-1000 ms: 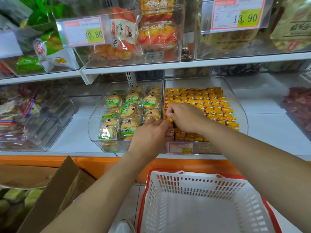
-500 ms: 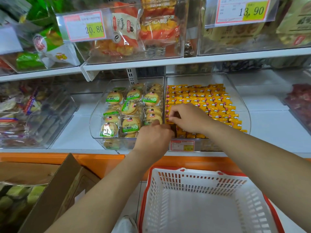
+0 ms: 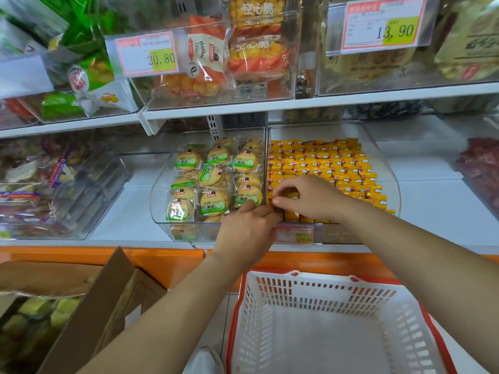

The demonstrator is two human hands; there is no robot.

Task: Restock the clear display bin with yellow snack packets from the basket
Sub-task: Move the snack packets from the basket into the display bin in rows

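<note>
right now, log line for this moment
phase: restocking | right hand: pinches yellow packet | left hand: at clear bin front | basket: below

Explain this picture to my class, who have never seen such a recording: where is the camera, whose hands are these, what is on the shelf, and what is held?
The camera sits on a person's head, looking down at their hands; there is no machine. On the shelf stands a clear display bin full of yellow snack packets, beside a bin of round biscuits. The right hand pinches packets at the bin's front; the left hand reaches in beside it, its fingertips hidden. Below is a white basket, showing no packets.
</note>
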